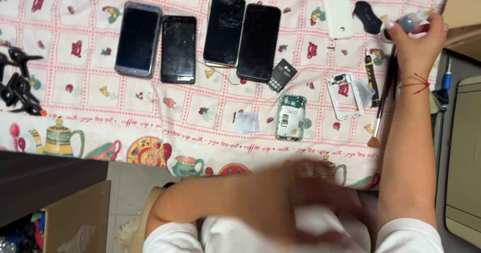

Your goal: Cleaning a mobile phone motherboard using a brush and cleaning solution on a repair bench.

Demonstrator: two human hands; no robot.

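Head view: right hand (418,37) grip clamped on small bottle (408,22); blurred left hand (295,203) grip unclear.

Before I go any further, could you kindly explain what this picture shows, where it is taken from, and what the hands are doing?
There is no machine here: a person works with bare hands, and one camera worn on the head looks down at them. The table wears a patterned cloth with teapots and cups. On it lie four dark phones in a row, a small black battery, a green circuit board, a white phone frame, a white back cover and a thin brush. Black clamps sit at the far left edge. The right hand reaches out and holds a small bottle in its fingers. The left hand is blurred by motion, close to the body, over something white; what it holds cannot be told.
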